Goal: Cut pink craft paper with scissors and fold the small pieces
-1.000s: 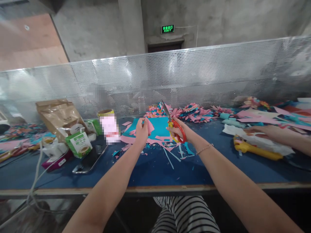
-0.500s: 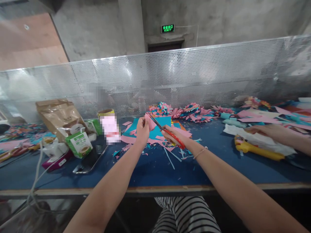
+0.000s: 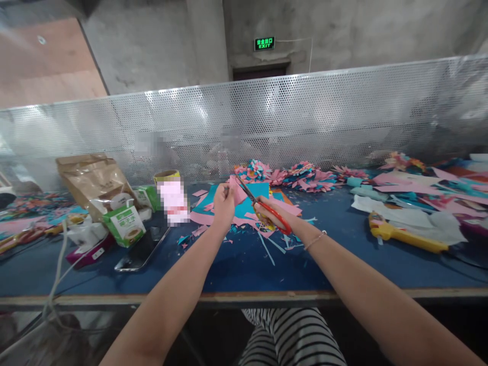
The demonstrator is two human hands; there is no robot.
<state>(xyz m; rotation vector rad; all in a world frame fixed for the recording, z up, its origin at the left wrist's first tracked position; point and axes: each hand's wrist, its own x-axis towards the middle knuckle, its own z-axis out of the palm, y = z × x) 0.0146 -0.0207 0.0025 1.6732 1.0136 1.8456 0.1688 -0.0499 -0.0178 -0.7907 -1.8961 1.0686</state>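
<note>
My left hand point(image 3: 224, 204) pinches a piece of pink paper point(image 3: 238, 192), held up over the middle of the table. Red-handled scissors point(image 3: 276, 216) are in my right hand point(image 3: 263, 209), with the fingers wrapped round the handles. Their blades point up and left, right against the pink paper. Beneath both hands lies a blue paper sheet point(image 3: 261, 189), with pink strips and small pink and blue scraps point(image 3: 185, 241) scattered around it.
Pink and blue paper bundles point(image 3: 308, 178) line the perforated metal screen point(image 3: 324, 122). On the right lie a yellow glue gun point(image 3: 407, 238) and white sheets. A phone point(image 3: 143, 251), a green carton point(image 3: 124, 226) and a brown paper bag point(image 3: 93, 183) stand on the left.
Another person's hand at the right has gone from view. My hands stay almost in place, and the pink paper shows slightly more between the left fingers and the blades.
</note>
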